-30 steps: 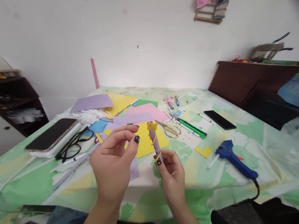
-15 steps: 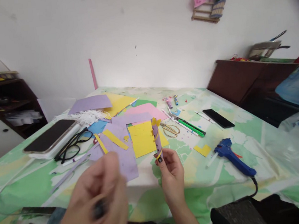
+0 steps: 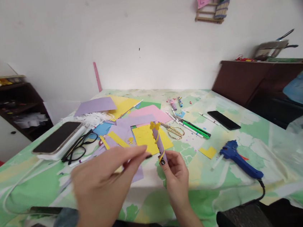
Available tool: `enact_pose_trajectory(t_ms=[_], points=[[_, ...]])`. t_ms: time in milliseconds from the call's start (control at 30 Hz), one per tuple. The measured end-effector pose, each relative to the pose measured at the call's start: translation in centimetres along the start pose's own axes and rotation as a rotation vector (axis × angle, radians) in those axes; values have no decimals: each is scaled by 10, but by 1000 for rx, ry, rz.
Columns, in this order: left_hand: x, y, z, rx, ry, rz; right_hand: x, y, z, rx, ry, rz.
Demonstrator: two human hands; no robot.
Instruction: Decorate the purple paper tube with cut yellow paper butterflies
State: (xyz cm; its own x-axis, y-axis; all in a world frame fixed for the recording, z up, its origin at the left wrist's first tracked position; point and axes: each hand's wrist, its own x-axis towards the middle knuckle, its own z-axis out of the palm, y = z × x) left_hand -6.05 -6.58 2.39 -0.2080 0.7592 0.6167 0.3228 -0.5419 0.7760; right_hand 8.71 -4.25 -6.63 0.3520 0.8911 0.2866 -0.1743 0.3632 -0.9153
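My right hand (image 3: 175,172) grips the lower end of a slim purple paper roll (image 3: 159,141), held upright and slightly tilted. A thin yellow strip spirals around the roll, and small yellow cut-out shapes (image 3: 155,125) sit at its top. To the left, my left hand (image 3: 107,186) is closed in a pinch, fingertips pointing at the roll but apart from it. Whatever is between those fingertips, if anything, is too small to make out. Behind the roll lies a yellow paper sheet (image 3: 145,139), and purple paper is partly hidden behind my left hand.
A blue glue gun (image 3: 240,160) lies at right by a yellow paper scrap (image 3: 208,152). Gold-handled scissors (image 3: 175,132), a green cutter (image 3: 195,127) and a phone (image 3: 224,120) lie farther back. Glasses (image 3: 80,146) and another phone (image 3: 58,137) are at left.
My left hand has moved up and right, from the near left toward the paper roll, and its fingertips now point at it. My right hand still holds the roll, tilted a little more.
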Motion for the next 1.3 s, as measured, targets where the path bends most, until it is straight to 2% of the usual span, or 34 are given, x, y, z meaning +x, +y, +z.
enact_pose_trajectory(t_ms=[67, 133, 200, 300, 600, 1000, 1300], points=[[18, -1, 19, 252, 17, 160, -1, -2, 0, -11, 4, -2], [31, -3, 32, 375, 5, 305, -1, -3, 0, -20, 6, 1], [39, -5, 39, 447, -49, 404, -2, -3, 0, -22, 4, 3], [43, -6, 41, 525, -110, 482, -2, -3, 1, -25, 5, -8], [47, -5, 45, 532, -9, 434, -2, -3, 2, -23, 0, -14], [47, -7, 41, 591, -27, 617, -1, -3, 1, -25, -9, 2], [46, -10, 43, 598, -7, 614, -1, -2, 1, -11, -27, -1]])
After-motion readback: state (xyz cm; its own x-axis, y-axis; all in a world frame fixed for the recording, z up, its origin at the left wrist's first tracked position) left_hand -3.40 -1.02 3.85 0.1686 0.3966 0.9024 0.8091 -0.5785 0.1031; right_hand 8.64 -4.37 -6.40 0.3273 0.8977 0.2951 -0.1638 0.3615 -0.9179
